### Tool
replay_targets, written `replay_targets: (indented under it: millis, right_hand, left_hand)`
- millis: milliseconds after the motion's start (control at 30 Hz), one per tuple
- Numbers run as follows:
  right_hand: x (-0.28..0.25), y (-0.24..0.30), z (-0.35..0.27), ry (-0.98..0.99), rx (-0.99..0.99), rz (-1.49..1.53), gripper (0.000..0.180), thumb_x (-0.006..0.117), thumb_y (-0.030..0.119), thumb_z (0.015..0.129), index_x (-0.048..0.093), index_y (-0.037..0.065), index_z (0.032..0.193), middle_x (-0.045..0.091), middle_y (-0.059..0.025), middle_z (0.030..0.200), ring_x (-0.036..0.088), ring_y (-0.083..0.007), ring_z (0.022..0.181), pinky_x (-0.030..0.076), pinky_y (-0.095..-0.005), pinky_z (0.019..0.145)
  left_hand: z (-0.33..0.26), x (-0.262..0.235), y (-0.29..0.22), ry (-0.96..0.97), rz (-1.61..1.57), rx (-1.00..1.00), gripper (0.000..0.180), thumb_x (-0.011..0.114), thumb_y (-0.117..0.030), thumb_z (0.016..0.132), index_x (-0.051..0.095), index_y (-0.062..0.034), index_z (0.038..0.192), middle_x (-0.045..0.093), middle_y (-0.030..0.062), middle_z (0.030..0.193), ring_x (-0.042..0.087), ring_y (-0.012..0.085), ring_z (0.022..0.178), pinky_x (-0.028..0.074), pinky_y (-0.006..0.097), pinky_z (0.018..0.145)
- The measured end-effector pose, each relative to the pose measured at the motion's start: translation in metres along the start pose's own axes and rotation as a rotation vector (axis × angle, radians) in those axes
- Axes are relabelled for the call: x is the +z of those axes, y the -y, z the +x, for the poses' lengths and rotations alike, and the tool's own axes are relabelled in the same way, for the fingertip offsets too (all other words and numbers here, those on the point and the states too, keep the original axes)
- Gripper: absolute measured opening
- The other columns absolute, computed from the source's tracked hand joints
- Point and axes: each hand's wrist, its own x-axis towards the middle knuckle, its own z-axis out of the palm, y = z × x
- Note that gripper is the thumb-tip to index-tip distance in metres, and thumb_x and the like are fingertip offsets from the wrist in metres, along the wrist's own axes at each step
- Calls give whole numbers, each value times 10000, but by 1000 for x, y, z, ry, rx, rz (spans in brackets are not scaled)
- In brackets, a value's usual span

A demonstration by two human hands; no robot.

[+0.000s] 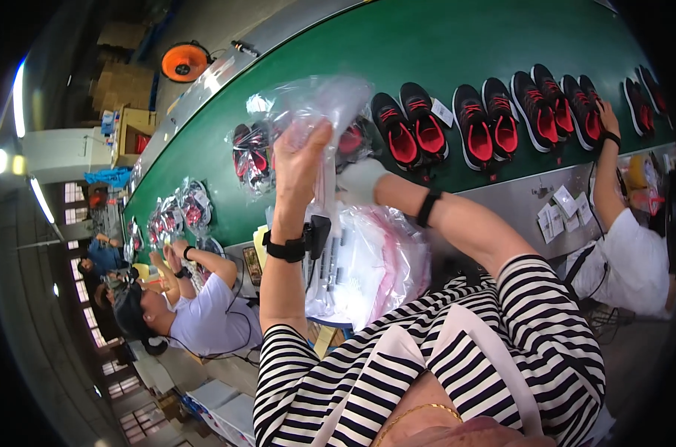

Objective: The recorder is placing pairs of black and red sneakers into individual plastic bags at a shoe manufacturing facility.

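My left hand (pixel 302 153) is raised over the green belt, its fingers closed on a clear plastic bag (pixel 343 93) that hangs down past my wrist. Close beside it is my right hand (pixel 360 181), whitish as if gloved and smeared by motion, its fingers hidden near the bag. A black shoe with red lining (pixel 351 139) shows just beyond it, partly behind the plastic; whether it is inside the bag I cannot tell. Right of my hands, a pair of black and red shoes (pixel 411 127) with a white tag stands on the belt. Under my forearms lies a stack of clear bags (pixel 375 261).
More shoe pairs (pixel 487 123) line the belt (pixel 308 56) to the right, where a co-worker's hand (pixel 608 119) touches one. Bagged shoes (pixel 250 160) lie to the left. Another co-worker (pixel 204 298) sits on the left. An orange fan (pixel 185 62) stands beyond the belt.
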Motion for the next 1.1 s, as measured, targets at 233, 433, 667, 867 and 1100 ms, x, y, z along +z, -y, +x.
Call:
replay_targets:
  millis: [233, 433, 667, 867, 1100]
  right_hand:
    - [-48, -42, -77, -277, 101, 937, 473, 589, 470, 807, 613, 29, 977, 618, -50, 825, 617, -155, 813, 487, -263, 705]
    - [-69, -59, -119, -557, 29, 1123, 282, 525, 238, 905, 591, 14, 747, 519, -9, 587, 513, -83, 574, 413, -254, 515]
    - [-118, -54, -201, -894, 129, 84, 146, 652, 162, 745, 601, 68, 844, 604, -97, 748, 586, -292, 730, 476, -375, 646]
    - [-93, -33, -179, -983, -453, -216, 224, 680, 158, 674, 625, 65, 871, 637, -97, 900, 612, -257, 851, 486, -390, 751]
    - [-69, -39, -177, -63, -210, -109, 282, 557, 206, 797, 629, 30, 1004, 643, -144, 920, 608, -307, 890, 462, -413, 810]
  left_hand:
    - [-23, 0, -8, -286, -568, -350, 218, 562, -256, 906, 607, -78, 1024, 617, 5, 939, 578, 91, 819, 460, 222, 719]
    - [-36, 21, -21, -171, -687, -268, 234, 586, -234, 888, 591, -53, 1036, 621, 41, 969, 596, 127, 815, 479, 255, 733]
    - [-42, 67, -25, -407, -666, 12, 141, 560, -147, 902, 612, -16, 904, 623, 15, 830, 576, 93, 695, 475, 242, 623]
    - [-50, 108, -45, -328, -125, 66, 144, 563, -163, 908, 618, -33, 881, 588, -22, 770, 498, 54, 656, 391, 217, 571]
    - [-67, 67, -29, -472, -141, 79, 115, 599, -132, 888, 632, -30, 930, 573, -29, 782, 480, 39, 674, 372, 183, 576]
